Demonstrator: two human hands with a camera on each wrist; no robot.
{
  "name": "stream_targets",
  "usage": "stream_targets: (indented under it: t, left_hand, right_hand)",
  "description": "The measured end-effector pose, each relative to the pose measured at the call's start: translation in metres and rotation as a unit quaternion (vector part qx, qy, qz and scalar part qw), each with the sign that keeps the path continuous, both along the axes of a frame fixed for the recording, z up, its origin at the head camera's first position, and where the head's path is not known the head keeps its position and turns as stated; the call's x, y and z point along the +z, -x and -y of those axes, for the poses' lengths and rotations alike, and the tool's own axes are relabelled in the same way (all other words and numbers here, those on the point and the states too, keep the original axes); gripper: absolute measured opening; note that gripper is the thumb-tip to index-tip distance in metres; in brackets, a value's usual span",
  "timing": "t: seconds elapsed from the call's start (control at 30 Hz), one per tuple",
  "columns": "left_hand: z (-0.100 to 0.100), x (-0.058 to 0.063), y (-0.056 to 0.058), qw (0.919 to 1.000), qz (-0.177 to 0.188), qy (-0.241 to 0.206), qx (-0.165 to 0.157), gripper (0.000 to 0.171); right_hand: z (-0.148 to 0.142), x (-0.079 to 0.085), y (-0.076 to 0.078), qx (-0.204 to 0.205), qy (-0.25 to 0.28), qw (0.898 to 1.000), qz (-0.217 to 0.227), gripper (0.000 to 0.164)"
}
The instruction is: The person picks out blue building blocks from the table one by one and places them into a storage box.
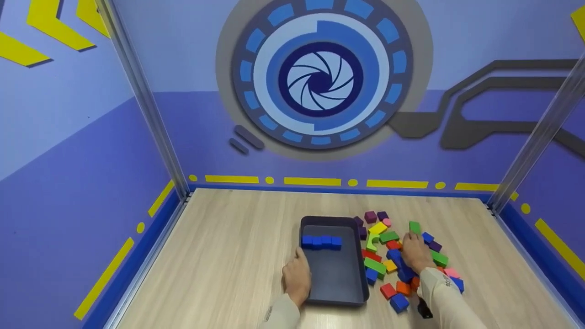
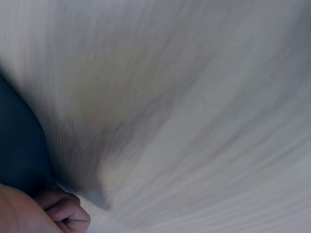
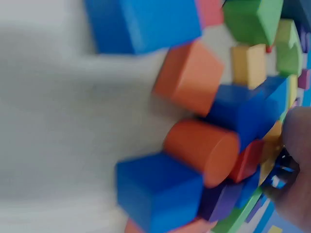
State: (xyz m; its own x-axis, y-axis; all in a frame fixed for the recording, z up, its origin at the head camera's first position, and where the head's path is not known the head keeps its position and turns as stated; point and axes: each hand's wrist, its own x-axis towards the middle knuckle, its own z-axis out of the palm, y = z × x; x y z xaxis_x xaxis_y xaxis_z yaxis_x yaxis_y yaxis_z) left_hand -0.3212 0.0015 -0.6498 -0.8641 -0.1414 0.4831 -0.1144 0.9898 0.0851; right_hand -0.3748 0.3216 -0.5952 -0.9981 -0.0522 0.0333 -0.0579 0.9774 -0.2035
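A dark grey rectangular tray (image 1: 336,278) lies on the table, with a row of several blue blocks (image 1: 321,242) across its far part. My left hand (image 1: 297,278) grips the tray's left rim; in the left wrist view its curled fingers (image 2: 70,213) show beside the dark tray wall (image 2: 22,141). To the right of the tray, my right hand (image 1: 417,253) reaches over a scatter of coloured blocks. Its fingertips are close to a green block (image 1: 414,227), and whether they pinch it is unclear. In the right wrist view, part of the hand (image 3: 299,170) shows at the right edge.
Around the right hand lie loose blocks, among them a blue block (image 1: 399,303), a red block (image 1: 388,291), an orange cylinder (image 3: 204,148) and a yellow block (image 1: 378,228). Purple blocks (image 1: 370,217) sit near the tray's far right corner. Patterned walls and metal posts (image 1: 155,114) bound the wooden table (image 1: 228,256).
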Motion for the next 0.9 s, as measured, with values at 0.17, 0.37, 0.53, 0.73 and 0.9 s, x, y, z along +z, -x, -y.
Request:
stream_targets:
  t: [0.17, 0.37, 0.53, 0.73, 0.9]
  left_hand:
    - [0.0, -0.002, 0.001, 1.0, -0.005, -0.001, 0.001, 0.032]
    - [0.001, -0.007, 0.003, 0.9999, -0.013, -0.001, -0.006, 0.031]
    - [0.001, -0.009, 0.005, 0.9999, -0.007, -0.01, -0.012, 0.033]
    - [0.001, -0.004, 0.002, 0.9999, 0.004, -0.012, -0.012, 0.038]
    - [0.001, -0.003, 0.0, 0.9997, 0.018, -0.013, -0.006, 0.041]
  right_hand:
    - [-0.006, 0.004, 0.005, 0.019, -0.012, 1.0, 0.004, 0.012]
    - [-0.013, 0.004, 0.005, 0.03, -0.005, 1.0, -0.007, 0.009]
    - [-0.018, 0.004, 0.005, 0.011, 0.025, 1.0, 0.0, 0.019]
    - [-0.018, 0.007, 0.005, 0.008, 0.036, 0.999, 0.024, 0.023]
    - [-0.014, 0.01, 0.003, 0.022, 0.022, 0.999, 0.011, 0.023]
